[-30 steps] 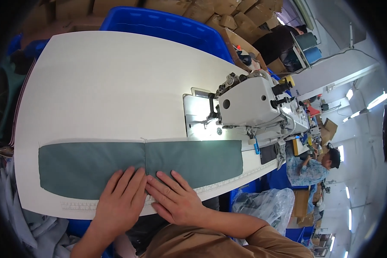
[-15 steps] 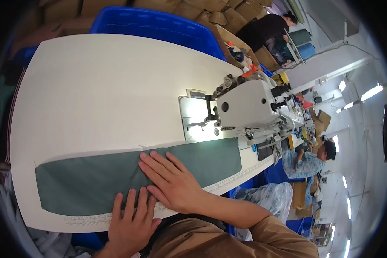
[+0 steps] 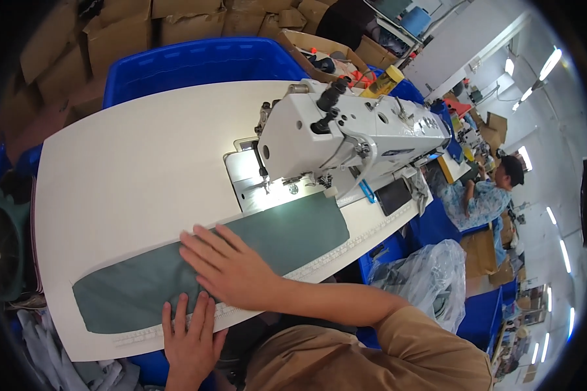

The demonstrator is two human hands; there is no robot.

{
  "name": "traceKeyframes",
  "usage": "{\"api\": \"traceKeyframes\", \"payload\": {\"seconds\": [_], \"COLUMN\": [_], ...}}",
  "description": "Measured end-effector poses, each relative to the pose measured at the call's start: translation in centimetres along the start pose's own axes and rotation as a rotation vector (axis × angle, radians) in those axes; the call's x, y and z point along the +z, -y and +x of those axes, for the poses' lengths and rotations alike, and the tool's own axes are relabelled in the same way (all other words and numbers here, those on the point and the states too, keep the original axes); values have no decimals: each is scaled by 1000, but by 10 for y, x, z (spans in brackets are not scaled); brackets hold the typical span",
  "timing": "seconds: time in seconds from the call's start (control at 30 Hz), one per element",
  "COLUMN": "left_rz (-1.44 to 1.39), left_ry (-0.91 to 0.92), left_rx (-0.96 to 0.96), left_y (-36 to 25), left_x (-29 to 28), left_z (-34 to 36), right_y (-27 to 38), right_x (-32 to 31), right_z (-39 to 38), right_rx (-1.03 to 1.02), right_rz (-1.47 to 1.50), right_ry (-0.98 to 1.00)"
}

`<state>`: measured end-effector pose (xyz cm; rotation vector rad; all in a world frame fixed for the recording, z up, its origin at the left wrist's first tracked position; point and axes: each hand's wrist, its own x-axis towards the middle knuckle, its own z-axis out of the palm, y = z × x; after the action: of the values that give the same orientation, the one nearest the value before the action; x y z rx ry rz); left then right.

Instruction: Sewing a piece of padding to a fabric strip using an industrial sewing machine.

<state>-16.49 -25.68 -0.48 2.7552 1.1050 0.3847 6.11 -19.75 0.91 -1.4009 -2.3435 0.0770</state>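
A long grey-green fabric strip (image 3: 293, 234) lies on the white sewing table (image 3: 111, 169) beside a printed ruler band (image 3: 359, 244) along the near edge. My right hand (image 3: 223, 266) rests on the strip's middle, fingers stretched toward the far edge and covering part of it. Lower down, my left hand (image 3: 190, 335) lies with fingers extended over the strip's near edge and the ruler band. Just beyond the strip's right part stands a white industrial sewing machine (image 3: 287, 140), its lit needle area next to the cloth.
Behind the table are a blue bin (image 3: 137, 75) and cardboard boxes (image 3: 182, 26). A dark phone (image 3: 392, 195) sits right of the machine. A plastic bag (image 3: 424, 280) is at right, a seated co-worker (image 3: 482, 195) farther off. A fan (image 3: 0, 238) stands at left.
My hands began side by side at the middle seam. The right moved up across the strip, while the left slid down to the near edge. The view has also swung round.
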Motion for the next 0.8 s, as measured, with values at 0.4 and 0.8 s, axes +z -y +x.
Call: {"api": "traceKeyframes", "payload": {"seconds": [0.4,0.8], "left_rz": [-58,13], "left_ry": [-233,-464], "left_rx": [-54,-476], "left_y": [-10,25], "left_x": [7,-4], "left_z": [1,-5], "right_y": [-8,-4], "right_x": [-27,-24], "right_z": [-90,-88], "right_rx": [101,164], "right_rz": [100,93], "right_ry": [-40,-88]}}
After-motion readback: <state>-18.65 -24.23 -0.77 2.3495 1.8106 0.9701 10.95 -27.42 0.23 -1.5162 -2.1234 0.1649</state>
